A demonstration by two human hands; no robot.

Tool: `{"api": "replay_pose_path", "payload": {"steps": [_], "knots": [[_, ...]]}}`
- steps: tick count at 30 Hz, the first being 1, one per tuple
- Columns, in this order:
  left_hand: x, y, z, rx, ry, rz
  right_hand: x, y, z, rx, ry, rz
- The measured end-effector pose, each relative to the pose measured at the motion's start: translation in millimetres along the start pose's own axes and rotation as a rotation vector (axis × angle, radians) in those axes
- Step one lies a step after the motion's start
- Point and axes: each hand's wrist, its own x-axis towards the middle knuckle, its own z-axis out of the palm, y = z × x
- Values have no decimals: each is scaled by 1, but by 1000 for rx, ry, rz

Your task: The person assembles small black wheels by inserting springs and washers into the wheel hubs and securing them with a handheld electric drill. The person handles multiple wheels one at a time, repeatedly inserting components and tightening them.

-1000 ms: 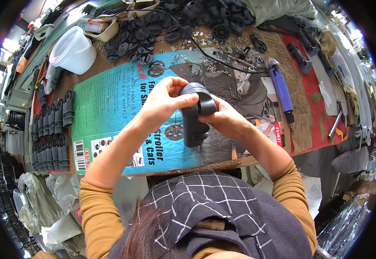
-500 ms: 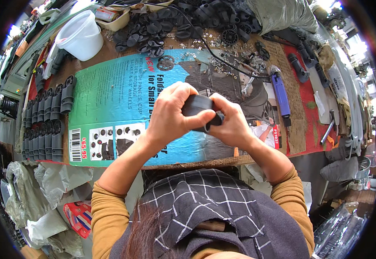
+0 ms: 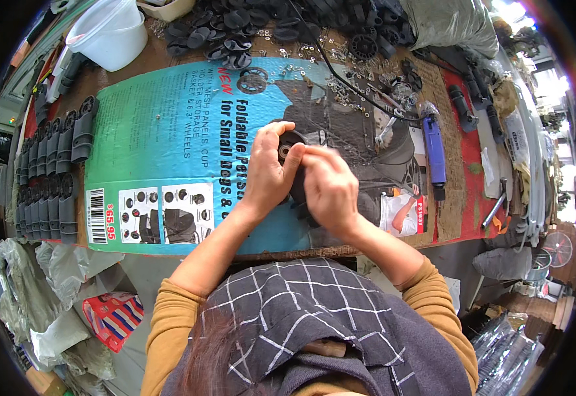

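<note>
My left hand (image 3: 266,170) is closed around a black plastic wheel part (image 3: 292,140), thumb and fingers on either side of it. A round metal piece shows in the middle of the part's upturned face. Against its right side is my right hand (image 3: 331,188), fingers curled in and blurred by motion; whatever they pinch is hidden. Both hands are above a flattened printed carton (image 3: 149,142) that covers the bench. Small metal nuts or spacers (image 3: 347,92) lie scattered beyond the hands. A blue power screwdriver (image 3: 435,148) with a black cord rests to the right.
Rows of grey-black wheel housings (image 3: 50,148) stand at the left. A white bucket (image 3: 109,39) is at the back left, beside piled black plastic parts (image 3: 225,33). A wrench (image 3: 386,132) lies near the screwdriver, and a hammer (image 3: 497,206) sits farther right. The bench's front edge (image 3: 288,255) runs close to me.
The black part has been turned so its round face with the metal centre shows upward. My right hand has shifted from gripping its right end to curling beside it, moving fast. The view has shifted slightly.
</note>
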Motion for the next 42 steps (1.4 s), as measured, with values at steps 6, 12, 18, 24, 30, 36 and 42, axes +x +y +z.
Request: {"api": "replay_pose_path", "payload": {"steps": [6,12,18,24,30,36,42], "knots": [[5,-3,-10,39,-108,29,36,41,4,781,-387,823],[11,0,-12,-13,-166,-63,42,49,-2,757,-477,850],[13,9,-12,-94,-198,-207,117,74,21,88,-242,197],[7,11,-11,-50,-160,-173,166,112,77,-189,-173,-143],[6,8,-11,-61,-161,-149,166,99,81,-215,-140,-138],[3,2,-8,-65,-123,-153,95,34,5,155,-240,130],[1,0,-6,-87,-100,-115,44,15,-4,246,-307,257]]}}
